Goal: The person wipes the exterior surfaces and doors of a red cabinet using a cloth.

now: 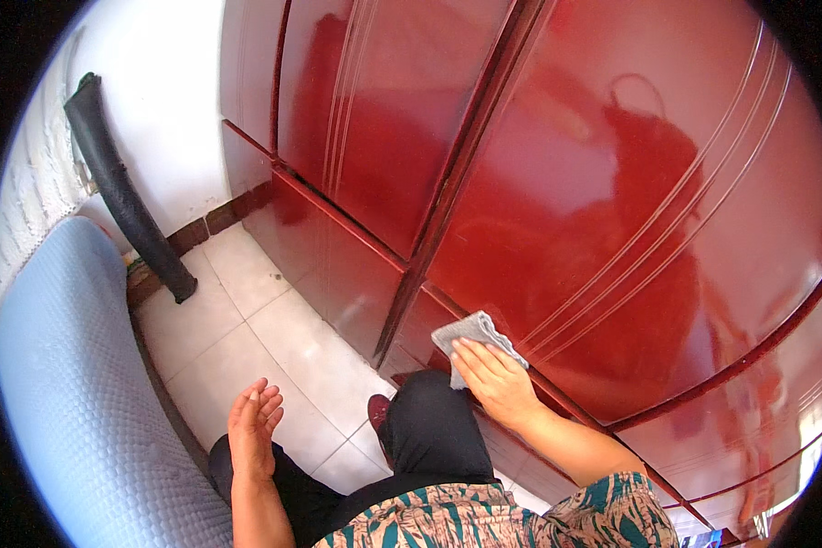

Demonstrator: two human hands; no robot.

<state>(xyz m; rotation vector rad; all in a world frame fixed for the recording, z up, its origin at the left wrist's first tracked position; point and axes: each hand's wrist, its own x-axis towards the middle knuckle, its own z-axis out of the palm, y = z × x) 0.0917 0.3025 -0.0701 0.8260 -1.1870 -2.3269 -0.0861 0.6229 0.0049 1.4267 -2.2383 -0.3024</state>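
A folded grey cloth (470, 336) lies under the fingers of my right hand (495, 379), which presses it against the red cabinet (557, 228) near the ledge below the tall doors. Its fingers are stretched over the cloth, and the palm side is hidden. My left hand (254, 420) hangs in the air over my left leg, holding nothing, with its fingers loosely curled and a little apart. The cabinet's glossy doors carry thin curved lines and mirror a dark red figure.
To the left stands a bed or cushion with a light blue quilted cover (73, 365). Behind it a black pipe (123, 183) leans by the white wall (169, 100). My bent knee (434, 425) is close to the cabinet's lower panel, over pale floor tiles (247, 315).
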